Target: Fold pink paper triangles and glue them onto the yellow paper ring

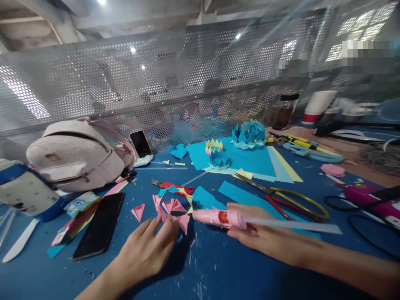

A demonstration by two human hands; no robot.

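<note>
My right hand (268,241) is wrapped round a pink hot glue gun (215,217), with a long clear glue stick (293,224) poking out of its back end. The nozzle points left, close to a yellow paper piece (189,200) and the pink paper. My left hand (150,246) is closed, its fingertips pinching a pink folded paper piece (183,223). Around those fingers lie more pink folded pieces (170,205), some bunched together. A separate pink triangle (138,211) rests to the left. Just behind is a red-handled cutter (176,187), partly under paper.
Scissors (278,198) and blue paper strips (240,198) lie right of centre. Behind stand a blue paper lotus (249,134) and a small yellow-tipped paper ring (214,146). On the left are a phone (99,227), a cup (28,187) and a backpack (78,154). A magenta tool (368,198) with cable is at right.
</note>
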